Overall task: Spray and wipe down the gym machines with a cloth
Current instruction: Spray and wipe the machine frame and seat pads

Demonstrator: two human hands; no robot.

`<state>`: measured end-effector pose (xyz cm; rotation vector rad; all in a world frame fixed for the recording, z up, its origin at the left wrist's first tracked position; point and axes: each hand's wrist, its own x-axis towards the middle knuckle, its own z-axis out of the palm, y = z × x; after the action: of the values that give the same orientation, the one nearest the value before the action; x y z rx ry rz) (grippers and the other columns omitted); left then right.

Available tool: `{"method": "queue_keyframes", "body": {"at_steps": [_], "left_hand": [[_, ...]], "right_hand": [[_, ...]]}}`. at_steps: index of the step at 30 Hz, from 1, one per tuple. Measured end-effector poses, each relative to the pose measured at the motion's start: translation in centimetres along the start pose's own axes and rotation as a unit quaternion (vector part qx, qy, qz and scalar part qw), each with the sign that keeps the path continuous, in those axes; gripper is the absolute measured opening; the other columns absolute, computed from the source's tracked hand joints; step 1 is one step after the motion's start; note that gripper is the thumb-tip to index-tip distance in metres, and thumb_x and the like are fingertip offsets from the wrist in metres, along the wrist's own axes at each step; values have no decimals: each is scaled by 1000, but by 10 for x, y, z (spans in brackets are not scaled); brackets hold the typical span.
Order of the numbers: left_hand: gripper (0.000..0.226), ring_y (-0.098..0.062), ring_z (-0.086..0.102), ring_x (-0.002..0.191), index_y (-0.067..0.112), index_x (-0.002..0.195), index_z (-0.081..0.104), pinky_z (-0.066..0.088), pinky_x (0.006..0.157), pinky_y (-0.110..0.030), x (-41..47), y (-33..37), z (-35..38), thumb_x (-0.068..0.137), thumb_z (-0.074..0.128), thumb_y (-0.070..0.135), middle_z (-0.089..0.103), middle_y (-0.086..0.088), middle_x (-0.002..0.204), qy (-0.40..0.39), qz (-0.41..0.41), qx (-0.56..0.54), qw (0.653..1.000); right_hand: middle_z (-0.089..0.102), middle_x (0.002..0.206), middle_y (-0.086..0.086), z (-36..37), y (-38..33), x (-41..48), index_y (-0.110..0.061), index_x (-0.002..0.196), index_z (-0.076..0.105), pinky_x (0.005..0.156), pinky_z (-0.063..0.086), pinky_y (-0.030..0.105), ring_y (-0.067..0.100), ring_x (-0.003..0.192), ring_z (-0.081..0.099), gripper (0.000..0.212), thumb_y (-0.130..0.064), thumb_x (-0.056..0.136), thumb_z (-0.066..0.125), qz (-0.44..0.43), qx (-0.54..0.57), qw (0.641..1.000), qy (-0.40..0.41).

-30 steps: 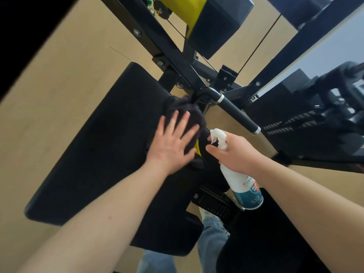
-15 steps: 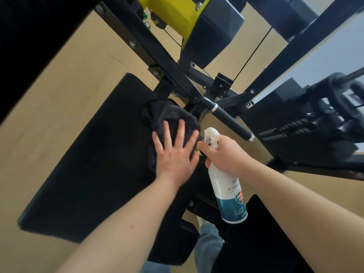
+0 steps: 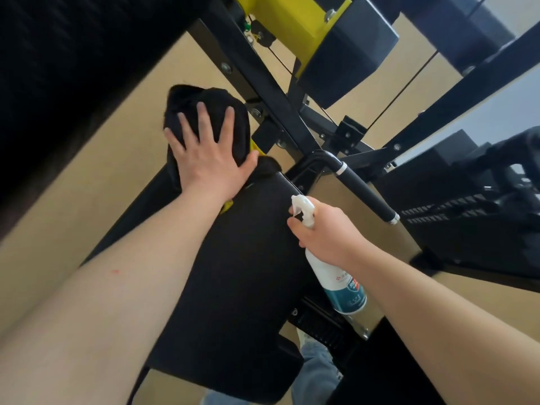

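Observation:
My left hand [image 3: 207, 154] presses a black cloth [image 3: 187, 100] flat against the far end of the machine's black seat pad [image 3: 248, 273], fingers spread straight. My right hand [image 3: 327, 232] grips the neck of a white spray bottle [image 3: 339, 282] with a teal label, held upright beside the pad's right edge, nozzle pointing left. A bit of yellow shows under my left wrist.
A black steel frame bar [image 3: 268, 92] runs diagonally past the cloth. A padded handle [image 3: 365, 194] sticks out to the right. A yellow bracket [image 3: 280, 27] with a dark pad [image 3: 347, 51] sits above. Another machine [image 3: 473, 200] stands at right. My jeans [image 3: 315, 372] show below.
My left hand has slid the cloth away from me and to the left, up to the pad's far end. The right hand with the bottle has kept its place beside the pad.

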<state>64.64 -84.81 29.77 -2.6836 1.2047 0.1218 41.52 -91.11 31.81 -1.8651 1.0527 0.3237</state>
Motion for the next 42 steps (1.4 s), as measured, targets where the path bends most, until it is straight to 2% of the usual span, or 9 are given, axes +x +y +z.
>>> {"method": "queue_keyframes", "body": {"at_steps": [8,14,19,23,25,29,32,36,42], "left_hand": [[73,-54,-13,151,35,163,-1,1,111,-81,-89,44,29,98,15,65,-15,-18,169,-12,76,-29,997],[61,-48,43,138,25,142,54,16,100,-87,-155,83,53,94,30,53,14,-13,170,-66,168,-82,980],[101,-45,16,151,43,159,-11,6,101,-88,-100,58,35,81,33,89,-21,-9,167,-83,110,-35,990],[115,-49,11,152,37,159,-18,6,102,-89,-31,38,3,71,19,101,-25,-12,167,-49,30,0,998],[116,-50,8,152,34,161,-13,13,106,-85,-11,28,-5,71,21,100,-17,-13,168,-35,-6,-4,999],[108,-47,42,134,24,162,10,37,103,-61,15,-1,-16,80,24,93,37,-24,154,-24,-109,-78,991],[94,-43,53,122,14,155,31,43,98,-54,8,-10,-10,91,20,82,55,-22,138,19,-150,-101,983],[87,-45,35,141,11,159,19,32,112,-59,-43,8,13,96,24,71,31,-28,158,80,-118,-58,988],[108,-52,-6,152,13,163,-5,7,121,-67,-74,23,25,86,16,86,-12,-35,163,-4,-15,0,1000]], "right_hand": [[73,78,-4,1,-9,-11,-34,98,57,59,47,28,13,71,69,9,-43,99,57,-1,3,1000,-2],[69,88,-5,-3,-10,-20,-33,102,60,68,58,34,15,77,68,10,-43,98,59,-1,-7,1000,13],[72,80,-4,-4,-7,-21,-33,96,59,69,61,36,14,71,70,6,-38,97,61,0,-6,1000,7],[74,82,-5,-2,-16,-19,-37,103,58,61,53,28,9,70,69,7,-41,98,61,-4,-9,1000,-15],[74,80,-5,-2,-19,-18,-38,103,58,59,49,25,5,68,68,7,-41,98,60,-3,0,1000,-15],[75,77,-7,2,-21,-18,-39,103,59,59,46,23,-4,63,64,6,-42,98,60,-6,6,1000,-21],[74,77,-6,7,-21,-18,-38,103,58,62,51,26,0,65,66,6,-42,98,59,-11,0,999,-38],[74,77,-6,13,-19,-18,-39,103,57,71,59,32,11,75,70,8,-42,96,59,-15,-3,999,-35],[74,76,-6,13,-26,-19,-36,104,58,60,49,24,5,67,67,7,-40,99,61,-6,1,998,-55]]}}
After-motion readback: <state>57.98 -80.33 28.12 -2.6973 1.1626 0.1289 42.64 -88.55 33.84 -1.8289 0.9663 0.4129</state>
